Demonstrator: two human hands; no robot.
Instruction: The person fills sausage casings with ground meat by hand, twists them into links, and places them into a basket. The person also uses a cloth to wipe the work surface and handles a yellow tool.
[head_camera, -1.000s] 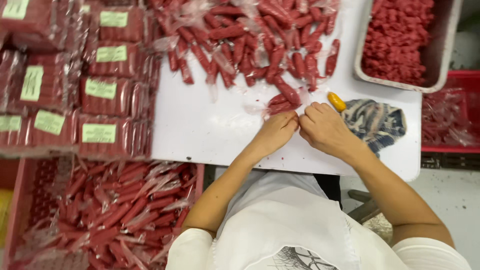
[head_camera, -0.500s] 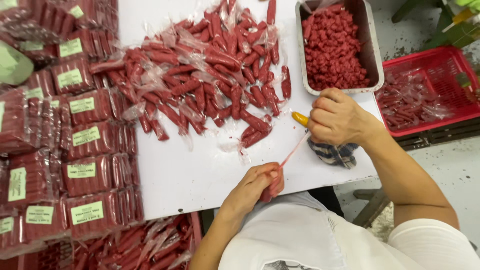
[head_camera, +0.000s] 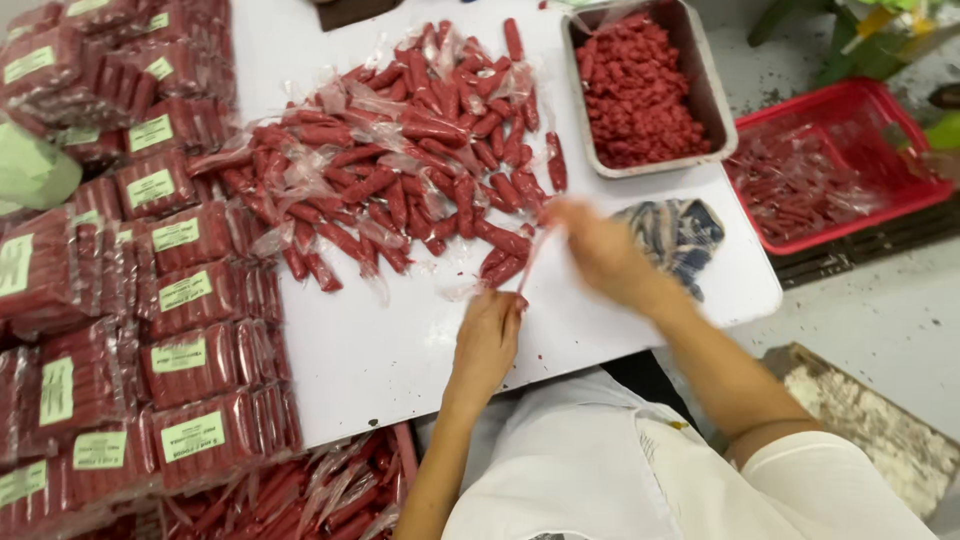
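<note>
Pinching a thin red strip (head_camera: 528, 262) between my left hand (head_camera: 487, 340) and blurred right hand (head_camera: 600, 250), I judge a hard tug could snap it over the sausage pile (head_camera: 400, 170).

Person seen from above. Both arms bare from the short sleeves down to the hands. Left hand (head_camera: 487, 335) sharp in the frame; no glove, ring, watch or band visible on it or on its wrist. Right hand (head_camera: 598, 250) blurred; fingers cannot be made out, no glove evident. Garment: white short-sleeved shirt (head_camera: 640, 470), loose, creased across the front. One small yellowish mark on the cloth near the right sleeve. A dark printed patch shows at the lower edge, too cropped to read.
</note>
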